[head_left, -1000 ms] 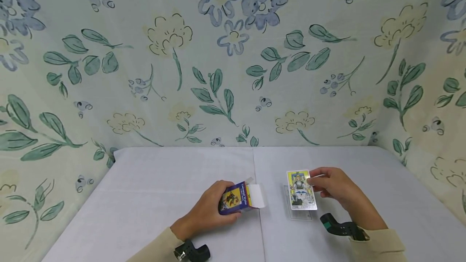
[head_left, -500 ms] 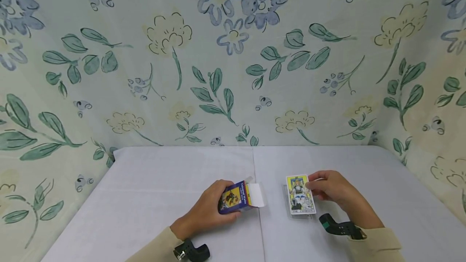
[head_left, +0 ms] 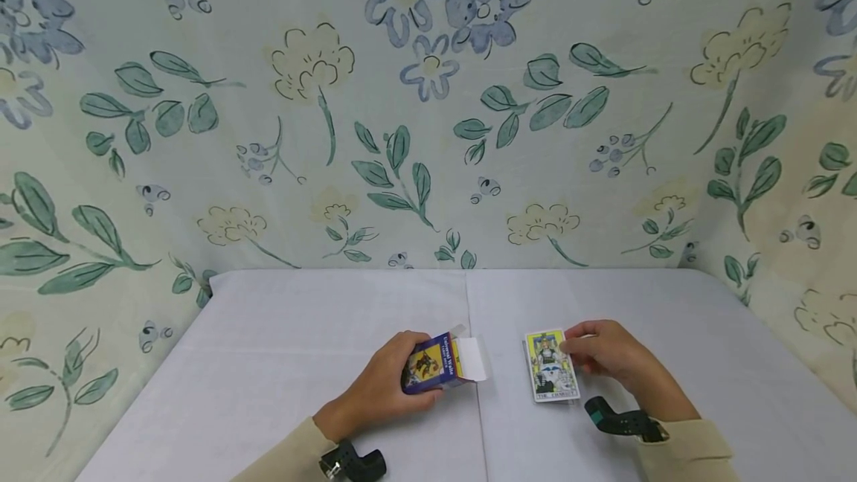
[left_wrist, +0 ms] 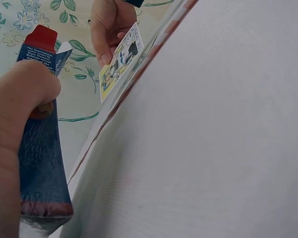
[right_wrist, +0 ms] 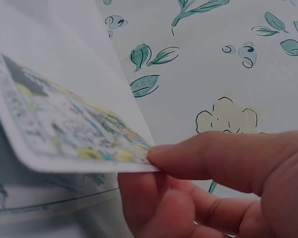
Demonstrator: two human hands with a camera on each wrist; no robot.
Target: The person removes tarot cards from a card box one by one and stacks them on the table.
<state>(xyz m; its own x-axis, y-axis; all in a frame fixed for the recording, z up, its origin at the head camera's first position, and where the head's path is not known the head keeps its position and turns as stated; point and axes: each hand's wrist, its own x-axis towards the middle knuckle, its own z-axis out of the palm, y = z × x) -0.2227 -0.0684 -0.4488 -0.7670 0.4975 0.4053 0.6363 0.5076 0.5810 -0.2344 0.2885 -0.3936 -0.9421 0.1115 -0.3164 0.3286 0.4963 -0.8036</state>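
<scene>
Sleeves, tan, sit nearest the cam, L one (head_left: pixel 294 452) and R one (head_left: pixel 686 452), each w/ a black wrist cam just past the cuff (L (head_left: pixel 355 463), R (head_left: pixel 619 419)).

Next out, L hand (head_left: pixel 378 378) wraps round a blue tarot box (head_left: pixel 428 364), thumb one side, fingers the other; grip looks firm. Box lies tilted, its end flap (head_left: pixel 472 360) folded out, pointing twd the card side.

R hand (head_left: pixel 605 352) pinches one card (head_left: pixel 552 367) near its upper R edge, thumb on the face, other fingers tucked beneath. Card is face up, title reads approx. "The Chariot", located R of the cloth crease (head_left: pixel 480 422), well apart from the box. Under it sits a clear flat piece (head_left: pixel 571 402), mostly hidden, only a thin margin showing; can't tell if it's a sleeve or stand, nor whether card touches it.

Step in hand, my guess: lining card up over that clear piece. Next move prob. calls for lowering it square, then easing the pinch w/o dragging, L hand keeping the box steady.

Farther: white cloth (head_left: pixel 301 333) over the tbl, then floral backdrop (head_left: pixel 422 192) behind.
</scene>
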